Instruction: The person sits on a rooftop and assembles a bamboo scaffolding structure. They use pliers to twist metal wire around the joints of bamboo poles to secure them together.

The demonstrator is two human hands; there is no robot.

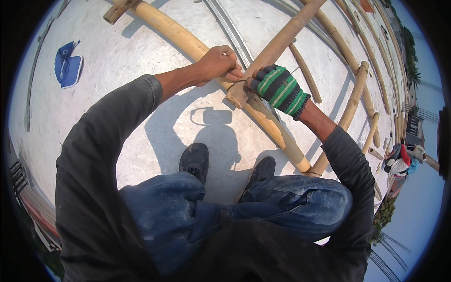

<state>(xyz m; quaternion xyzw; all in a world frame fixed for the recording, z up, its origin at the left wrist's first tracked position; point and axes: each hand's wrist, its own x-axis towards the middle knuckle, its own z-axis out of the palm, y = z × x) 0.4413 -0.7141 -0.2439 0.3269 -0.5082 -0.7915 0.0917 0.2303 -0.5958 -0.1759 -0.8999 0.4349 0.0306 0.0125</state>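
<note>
I am squatting on a white concrete floor (117, 61) over a frame of bamboo poles. A thick bamboo pole (178, 35) runs from the top left down to the lower right, and a thinner pole (286, 33) crosses it. My bare left hand (217, 63) pinches a thin tie at the crossing joint (237, 91). My right hand (278, 88), in a green and black striped glove, grips the joint from the other side. Both hands touch at the joint.
A blue cap (68, 65) lies on the floor at the far left. More bamboo poles (352, 101) and metal rails (230, 30) lie to the right and behind. Another person (400, 160) crouches at the right edge. My shoes (195, 160) stand just below the joint.
</note>
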